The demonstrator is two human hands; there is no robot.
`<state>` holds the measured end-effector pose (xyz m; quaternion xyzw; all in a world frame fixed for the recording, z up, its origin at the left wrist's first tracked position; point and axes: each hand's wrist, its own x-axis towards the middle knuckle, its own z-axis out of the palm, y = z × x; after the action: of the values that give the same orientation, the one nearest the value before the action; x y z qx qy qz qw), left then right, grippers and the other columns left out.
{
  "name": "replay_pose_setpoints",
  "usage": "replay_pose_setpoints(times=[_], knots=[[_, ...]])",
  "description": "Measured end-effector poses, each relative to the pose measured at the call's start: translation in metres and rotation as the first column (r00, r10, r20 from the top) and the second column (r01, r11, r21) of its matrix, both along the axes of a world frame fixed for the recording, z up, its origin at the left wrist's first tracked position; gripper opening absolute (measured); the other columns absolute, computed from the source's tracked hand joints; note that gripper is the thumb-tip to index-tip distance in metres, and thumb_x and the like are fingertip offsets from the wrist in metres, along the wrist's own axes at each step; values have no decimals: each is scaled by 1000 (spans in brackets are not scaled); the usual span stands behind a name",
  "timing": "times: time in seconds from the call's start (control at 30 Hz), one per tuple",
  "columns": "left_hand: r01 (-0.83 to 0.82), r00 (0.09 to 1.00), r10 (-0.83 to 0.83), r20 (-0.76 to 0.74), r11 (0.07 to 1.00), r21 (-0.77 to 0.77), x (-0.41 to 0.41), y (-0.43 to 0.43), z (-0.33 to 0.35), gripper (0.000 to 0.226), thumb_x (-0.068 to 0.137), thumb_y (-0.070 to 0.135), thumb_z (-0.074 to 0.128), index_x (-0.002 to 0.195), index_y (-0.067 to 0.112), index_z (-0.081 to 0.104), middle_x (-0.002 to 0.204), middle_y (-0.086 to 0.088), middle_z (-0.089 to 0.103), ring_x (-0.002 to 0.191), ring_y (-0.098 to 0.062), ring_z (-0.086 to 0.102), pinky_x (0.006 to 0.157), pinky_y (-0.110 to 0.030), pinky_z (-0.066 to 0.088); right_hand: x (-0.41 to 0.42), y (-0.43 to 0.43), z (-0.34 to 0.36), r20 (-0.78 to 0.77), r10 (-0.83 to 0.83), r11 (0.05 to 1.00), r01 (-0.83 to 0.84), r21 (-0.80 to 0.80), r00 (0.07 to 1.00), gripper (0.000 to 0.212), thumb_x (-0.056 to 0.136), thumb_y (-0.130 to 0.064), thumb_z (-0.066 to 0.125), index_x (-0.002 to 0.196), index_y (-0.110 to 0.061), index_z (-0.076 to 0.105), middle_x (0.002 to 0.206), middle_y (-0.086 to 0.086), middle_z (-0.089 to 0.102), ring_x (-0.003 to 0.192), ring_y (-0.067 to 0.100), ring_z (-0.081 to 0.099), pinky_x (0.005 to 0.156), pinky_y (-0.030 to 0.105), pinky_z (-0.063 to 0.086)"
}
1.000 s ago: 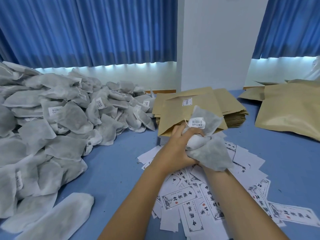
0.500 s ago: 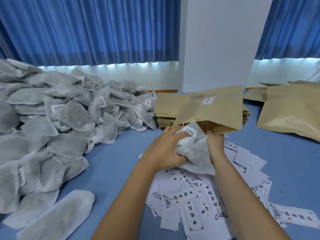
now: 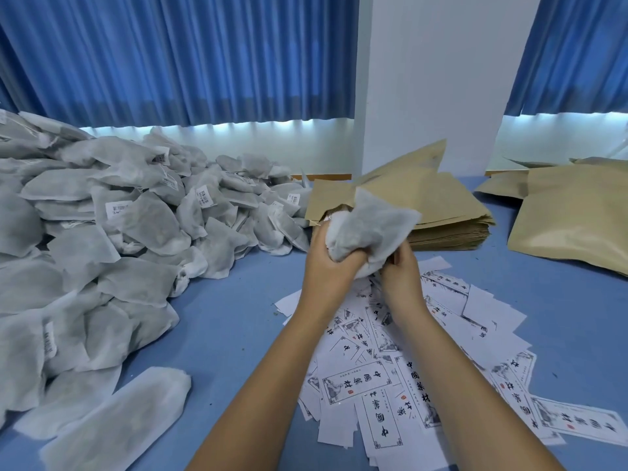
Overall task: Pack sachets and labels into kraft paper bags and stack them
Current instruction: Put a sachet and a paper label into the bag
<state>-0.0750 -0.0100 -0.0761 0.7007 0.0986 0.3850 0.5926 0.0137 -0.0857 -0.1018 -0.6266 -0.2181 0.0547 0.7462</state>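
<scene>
My left hand (image 3: pixel 329 258) grips a crumpled bundle of white sachets (image 3: pixel 372 226) in front of me. The bundle sits at the mouth of a kraft paper bag (image 3: pixel 413 164), which tilts up behind it. My right hand (image 3: pixel 402 275) curls under the bundle and pinches the bag's lower edge; its fingertips are hidden. Printed paper labels (image 3: pixel 404 372) lie scattered on the blue table (image 3: pixel 231 317) under both forearms.
A big heap of white sachets (image 3: pixel 119 232) fills the left side, with one loose sachet (image 3: pixel 115 416) near the front. A flat stack of kraft bags (image 3: pixel 455 229) lies behind my hands. Bulkier kraft bags (image 3: pixel 571 222) rest at the right.
The kraft bag was lifted off the stack by my right hand and tilted up. Both hands moved forward, and the sachet bundle rose to the bag's mouth.
</scene>
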Motion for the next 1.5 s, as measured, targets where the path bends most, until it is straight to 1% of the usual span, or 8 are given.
replay_pose_setpoints(times=[0.17, 0.4, 0.57, 0.87, 1.1, 1.33, 1.43, 1.5], knots=[[-54, 991, 91, -97, 941, 333, 19, -4, 13, 43, 60, 25, 58, 100, 9, 54, 97, -7, 52, 91, -27, 49, 69, -24, 40, -2, 8, 1, -173, 59, 998, -56, 21, 983, 27, 98, 6, 37, 80, -14, 44, 76, 4, 43, 71, 20, 42, 61, 15, 38], [40, 842, 392, -371, 640, 767, 75, 11, 35, 14, 86, 17, 47, 93, 15, 58, 102, -11, 61, 97, -29, 58, 71, -32, 43, -6, 5, 6, -245, 103, 975, -50, 215, 964, 28, 95, 11, 38, 116, 4, 55, 100, 14, 59, 77, 16, 59, 75, 29, 52], [202, 492, 593, -637, 634, 746, 99, 35, 54, 44, 95, 21, 47, 138, 11, 41, 140, -14, 41, 127, -31, 42, 100, -39, 40, -10, 12, 1, -271, 132, 977, -78, 200, 953, 33, 95, 5, 45, 116, -17, 57, 111, 8, 66, 99, 22, 65, 89, 39, 52], [451, 552, 299, -779, 678, 580, 105, -27, 53, 23, 93, 18, 49, 116, 16, 52, 116, -12, 50, 115, -32, 49, 93, -34, 41, 8, 3, 1, -428, -30, 955, 152, 254, 903, 28, 94, 4, 41, 88, -18, 57, 62, -2, 66, 60, 9, 63, 54, 21, 53], [423, 452, 608, -652, 498, 757, 116, 13, 54, 46, 97, 22, 41, 142, 11, 34, 142, -15, 38, 129, -35, 38, 105, -45, 36, -7, 9, -2, -300, 5, 978, 58, 201, 954, 37, 90, 7, 46, 101, -25, 61, 93, -1, 71, 84, 15, 69, 74, 32, 57], [180, 902, 270, -338, 477, 860, 75, -17, 60, 30, 87, 7, 46, 106, 17, 66, 105, -4, 67, 94, -24, 60, 79, -33, 48, 13, -5, 4, -470, 64, 942, 102, 319, 880, 18, 91, 2, 51, 89, -16, 54, 71, 3, 56, 60, 18, 57, 64, 34, 48], [-42, 996, -17, 85, 756, 653, 42, -9, 54, 30, 68, 3, 43, 65, 19, 69, 66, 6, 68, 65, -16, 62, 63, -30, 50, 11, -2, 4, -486, 35, 952, 119, 283, 873, 17, 90, 4, 50, 96, -11, 58, 83, 10, 60, 69, 22, 58, 60, 31, 48], [-286, 920, 192, 341, 924, 253, 38, 11, 49, 32, 69, 1, 41, 61, 22, 63, 63, 9, 64, 62, -11, 59, 58, -29, 48, 9, -2, 8, -498, 0, 961, 138, 241, 867, 12, 92, 4, 49, 89, -6, 56, 86, 12, 61, 70, 25, 60, 56, 27, 51]])
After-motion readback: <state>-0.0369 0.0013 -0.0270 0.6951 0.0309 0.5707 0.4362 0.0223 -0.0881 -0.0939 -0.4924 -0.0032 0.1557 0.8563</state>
